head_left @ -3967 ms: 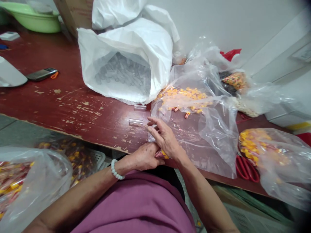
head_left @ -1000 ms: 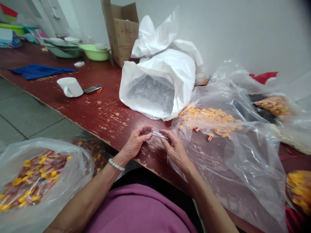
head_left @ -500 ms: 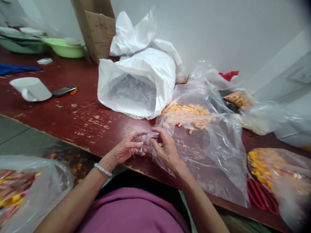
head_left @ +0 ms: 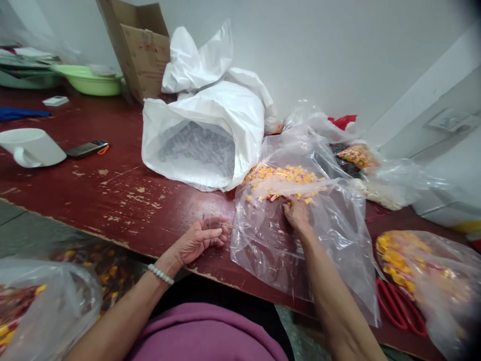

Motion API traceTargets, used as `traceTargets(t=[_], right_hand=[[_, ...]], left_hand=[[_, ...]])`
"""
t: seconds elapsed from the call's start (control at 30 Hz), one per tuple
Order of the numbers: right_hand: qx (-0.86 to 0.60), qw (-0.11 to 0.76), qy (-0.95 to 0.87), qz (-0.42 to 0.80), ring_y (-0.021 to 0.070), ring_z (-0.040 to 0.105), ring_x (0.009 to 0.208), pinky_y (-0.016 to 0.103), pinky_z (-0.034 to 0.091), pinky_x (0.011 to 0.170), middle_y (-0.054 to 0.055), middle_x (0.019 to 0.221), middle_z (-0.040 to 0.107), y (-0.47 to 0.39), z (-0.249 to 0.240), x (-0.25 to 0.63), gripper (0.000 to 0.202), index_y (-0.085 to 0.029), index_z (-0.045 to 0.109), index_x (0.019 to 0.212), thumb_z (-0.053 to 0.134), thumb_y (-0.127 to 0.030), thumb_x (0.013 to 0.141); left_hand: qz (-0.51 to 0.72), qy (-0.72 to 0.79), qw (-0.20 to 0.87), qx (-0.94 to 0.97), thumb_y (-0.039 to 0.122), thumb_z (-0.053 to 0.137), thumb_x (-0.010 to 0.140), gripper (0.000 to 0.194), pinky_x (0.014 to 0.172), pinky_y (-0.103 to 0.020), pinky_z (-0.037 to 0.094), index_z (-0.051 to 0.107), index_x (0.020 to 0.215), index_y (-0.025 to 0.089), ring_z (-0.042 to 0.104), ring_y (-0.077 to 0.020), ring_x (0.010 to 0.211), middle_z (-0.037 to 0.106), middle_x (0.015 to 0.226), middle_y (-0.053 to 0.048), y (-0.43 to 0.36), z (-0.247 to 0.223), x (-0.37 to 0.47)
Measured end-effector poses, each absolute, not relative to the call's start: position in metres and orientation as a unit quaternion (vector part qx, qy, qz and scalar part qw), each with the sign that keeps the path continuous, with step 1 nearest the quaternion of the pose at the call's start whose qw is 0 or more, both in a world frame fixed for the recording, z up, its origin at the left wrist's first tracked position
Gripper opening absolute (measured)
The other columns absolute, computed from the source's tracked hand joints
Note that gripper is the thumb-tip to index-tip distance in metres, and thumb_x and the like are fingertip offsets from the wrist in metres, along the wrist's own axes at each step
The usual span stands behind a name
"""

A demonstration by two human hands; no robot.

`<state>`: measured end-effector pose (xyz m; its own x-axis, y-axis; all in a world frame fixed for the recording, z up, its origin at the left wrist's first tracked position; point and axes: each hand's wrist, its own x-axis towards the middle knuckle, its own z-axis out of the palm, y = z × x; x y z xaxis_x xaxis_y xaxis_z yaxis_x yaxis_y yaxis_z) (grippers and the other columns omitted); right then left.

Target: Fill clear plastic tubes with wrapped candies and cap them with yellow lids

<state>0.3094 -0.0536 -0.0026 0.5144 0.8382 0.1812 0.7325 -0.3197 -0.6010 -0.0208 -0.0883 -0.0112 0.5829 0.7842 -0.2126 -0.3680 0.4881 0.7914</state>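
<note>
Nearest, low to the left of the left fingers, an open plastic bag (head_left: pixel 84 288) of yellow-capped pieces sits below the counter (head_left: pixel 86 195). The counter's chipped front edge passes just nearer than the left hand (head_left: pixel 199 239), whose fingers are half curled; I cannot tell whether they hold anything. Red-handled scissors (head_left: pixel 401 307) lie right of and nearer than the right fingers. The right hand (head_left: pixel 296 213) reaches onto a clear plastic sheet (head_left: pixel 270 250), fingertips at the near edge of the yellow-and-red pieces (head_left: pixel 289 173); whether one is gripped, I cannot tell. Left of the left fingers, worn red surface stretches to a phone (head_left: pixel 87 149) and a white mug (head_left: pixel 35 145). Beyond the left fingers, a white sack (head_left: pixel 240 118) opens on clear tubes (head_left: pixel 199 145). Farther back, a cardboard box (head_left: pixel 148 62) bears red print too faint to read.
</note>
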Motion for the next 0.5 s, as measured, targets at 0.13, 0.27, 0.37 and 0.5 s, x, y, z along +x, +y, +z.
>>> traceTargets(t=[0.13, 0.27, 0.37, 0.5], right_hand=[[-0.781, 0.355, -0.495, 0.139, 0.0240, 0.063, 0.083, 0.036, 0.046, 0.081, 0.009, 0.080, 0.068, -0.058, 0.006, 0.298, 0.017, -0.016, 0.068, 0.078, 0.059, -0.028, 0.070], [-0.706, 0.453, -0.506, 0.202, 0.0149, 0.061, 0.067, 0.028, 0.049, 0.063, 0.006, 0.087, 0.068, -0.091, 0.022, 0.249, 0.036, -0.015, 0.062, 0.099, 0.058, -0.043, 0.076], [-0.569, 0.592, -0.487, 0.298, 0.0105, 0.058, 0.061, 0.025, 0.047, 0.060, 0.000, 0.079, 0.064, -0.119, 0.036, 0.198, 0.032, -0.018, 0.059, 0.095, 0.069, -0.040, 0.073], [-0.496, 0.625, -0.478, 0.366, 0.0083, 0.057, 0.062, 0.023, 0.048, 0.061, -0.002, 0.081, 0.059, -0.140, 0.041, 0.155, 0.021, -0.020, 0.057, 0.087, 0.070, -0.032, 0.075]], left_hand=[[0.349, 0.318, 0.774, 0.422, 0.022, 0.075, 0.070, 0.037, 0.061, -0.020, 0.047, 0.064, 0.104, 0.013, 0.060, -0.0095, 0.067, 0.065, 0.084, -0.004, -0.094, -0.013, -0.016], [0.332, 0.324, 0.729, 0.503, 0.029, 0.071, 0.075, 0.037, 0.059, -0.020, 0.044, 0.062, 0.107, 0.014, 0.056, -0.0078, 0.060, 0.063, 0.073, 0.000, -0.101, -0.015, -0.008], [0.303, 0.329, 0.711, 0.542, 0.033, 0.070, 0.075, 0.038, 0.058, -0.020, 0.044, 0.061, 0.108, 0.015, 0.054, -0.0076, 0.057, 0.061, 0.067, 0.002, -0.108, -0.011, -0.002], [0.293, 0.326, 0.706, 0.556, 0.037, 0.068, 0.077, 0.039, 0.054, -0.019, 0.042, 0.060, 0.108, 0.014, 0.052, -0.0082, 0.053, 0.058, 0.060, 0.003, -0.117, -0.001, 0.005]])
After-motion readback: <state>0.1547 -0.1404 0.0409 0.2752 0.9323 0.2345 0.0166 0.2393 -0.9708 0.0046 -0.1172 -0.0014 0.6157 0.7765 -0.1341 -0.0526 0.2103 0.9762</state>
